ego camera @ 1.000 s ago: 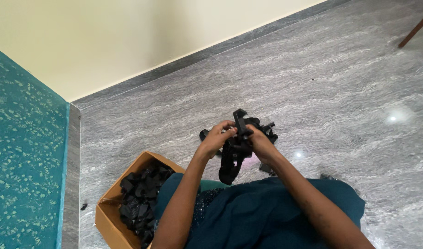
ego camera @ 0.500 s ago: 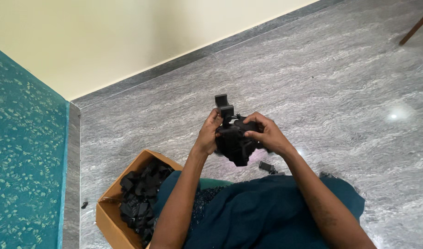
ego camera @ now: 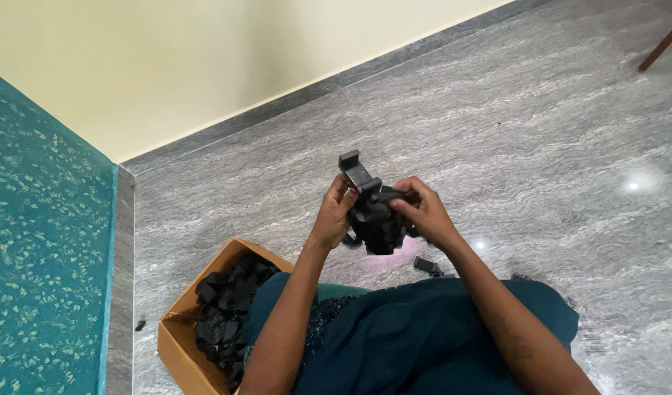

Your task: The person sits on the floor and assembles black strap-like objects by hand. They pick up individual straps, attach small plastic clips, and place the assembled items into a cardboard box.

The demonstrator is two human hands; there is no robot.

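Since a second ago the black clamp (ego camera: 372, 212) has turned: its long arm, which hung toward 6 o'clock, now sticks up toward 11 o'clock, jaw end uppermost. I judge the part is being rotated for fitting or checking, not set down.

Left hand (ego camera: 334, 216): fingers curled around the clamp's left side, thumb near the raised arm. Right hand (ego camera: 422, 212): clenched on the body from 3 o'clock, fingertips pressing the top. Both grasp the clamp, held above the floor (ego camera: 541, 132) just ahead of my lap.

Box (ego camera: 181, 344) of black parts at 8 o'clock. One small black piece (ego camera: 427, 265) lies on the floor at 5 o'clock of the hands.
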